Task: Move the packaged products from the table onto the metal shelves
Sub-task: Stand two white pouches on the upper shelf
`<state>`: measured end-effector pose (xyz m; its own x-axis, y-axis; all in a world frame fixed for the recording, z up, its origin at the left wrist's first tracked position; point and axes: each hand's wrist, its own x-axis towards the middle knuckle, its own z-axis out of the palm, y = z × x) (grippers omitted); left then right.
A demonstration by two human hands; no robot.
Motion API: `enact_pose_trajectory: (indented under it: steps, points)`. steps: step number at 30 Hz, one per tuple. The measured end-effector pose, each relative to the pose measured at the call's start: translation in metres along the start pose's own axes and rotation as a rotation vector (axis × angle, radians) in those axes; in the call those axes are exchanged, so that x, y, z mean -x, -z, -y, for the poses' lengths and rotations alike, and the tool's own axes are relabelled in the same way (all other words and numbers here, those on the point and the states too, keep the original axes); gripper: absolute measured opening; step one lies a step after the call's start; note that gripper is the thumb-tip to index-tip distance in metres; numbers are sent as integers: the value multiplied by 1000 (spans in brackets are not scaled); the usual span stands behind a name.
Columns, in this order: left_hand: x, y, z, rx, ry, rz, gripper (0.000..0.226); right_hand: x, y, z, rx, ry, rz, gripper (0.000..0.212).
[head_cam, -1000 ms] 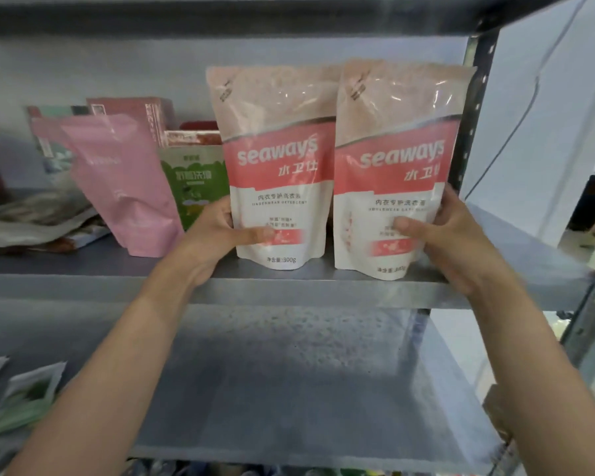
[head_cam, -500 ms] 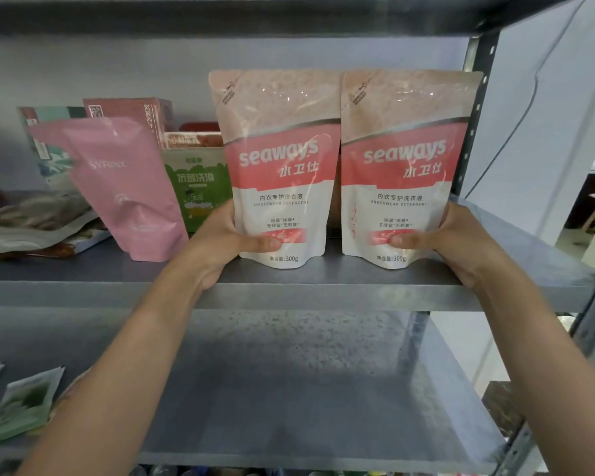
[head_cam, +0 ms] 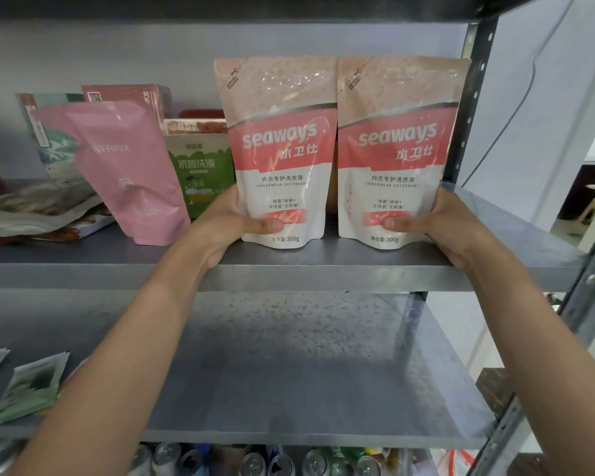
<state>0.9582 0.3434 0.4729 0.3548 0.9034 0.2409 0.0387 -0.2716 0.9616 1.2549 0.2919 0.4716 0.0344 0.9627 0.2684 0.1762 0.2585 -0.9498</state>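
**A:** Where do the left pouch (head_cam: 282, 156) and the right pouch (head_cam: 397, 156) stand?

**B:** They stand upright, side by side and almost edge to edge. Their bottoms look seated on the upper shelf (head_cam: 83, 266), near its front lip.

**A:** And the hands?

**B:** The left hand (head_cam: 227, 221) grasps the left pouch low on its outer edge, thumb across the front. Its fingers are behind the pouch, out of sight. The right hand (head_cam: 437, 225) grasps the right pouch the same way, mirrored.

**A:** Which step is this?

**B:** I'd say the tail of a placement. Both pouches are down, but neither is let go yet.

**A:** What does the next move need?

**B:** Both grips should loosen slowly, with an eye on whether the pouches stand alone. They are soft bags close to the lip, so either could tip forward. A small push back first may help. After that the hands can go back to the counter, which isn't in view.

**A:** What's around them?

**B:** A pink pouch (head_cam: 128, 173) leans just left of the left hand, and a green box (head_cam: 200, 173) stands behind, between it and the left pouch. The shelf post (head_cam: 474, 97) is just right of the right pouch. The lower shelf (head_cam: 289, 372) carries sachets (head_cam: 31, 386) at its far left, and there are cans (head_cam: 255, 462) beneath.
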Motion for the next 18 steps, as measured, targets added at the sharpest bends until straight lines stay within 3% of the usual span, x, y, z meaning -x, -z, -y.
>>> enact_pose_trajectory:
  steps: [6,12,16,18]
  points:
    - [8,-3,0,-44,-13,-24,75,5,2,-1,21,54,37,77]
    - [23,-16,-1,-313,-96,-278,68,9,6,-1,41,71,3,82]
    - [47,-23,6,-490,-164,-597,80,25,9,-2,154,64,-269,65]
    - [67,-36,12,-641,-358,-748,67,44,7,-7,233,157,-500,45]
